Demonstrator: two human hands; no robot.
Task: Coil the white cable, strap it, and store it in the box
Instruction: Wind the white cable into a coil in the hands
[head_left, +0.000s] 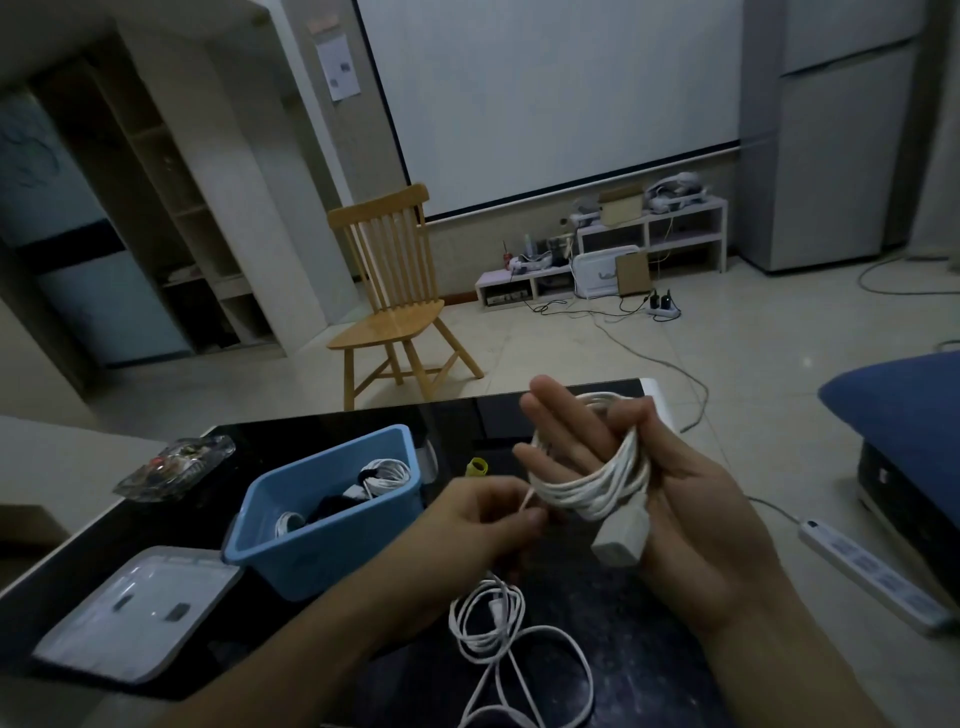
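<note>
While my right hand (670, 499) grips the coiled cable (597, 483), my left hand (488, 514) pinches its loose strand; coiling continues, strapping follows.

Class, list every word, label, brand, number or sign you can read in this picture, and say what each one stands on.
No text here can be read.
Paper sheet on the wall: print and dark marks, too blurred.
Reddish sign above it: too blurred.
Power strip on the floor: faint markings, too small.
White lid on the table: only dark slots, no lettering visible.
Blue box and white cable: no label visible.
</note>
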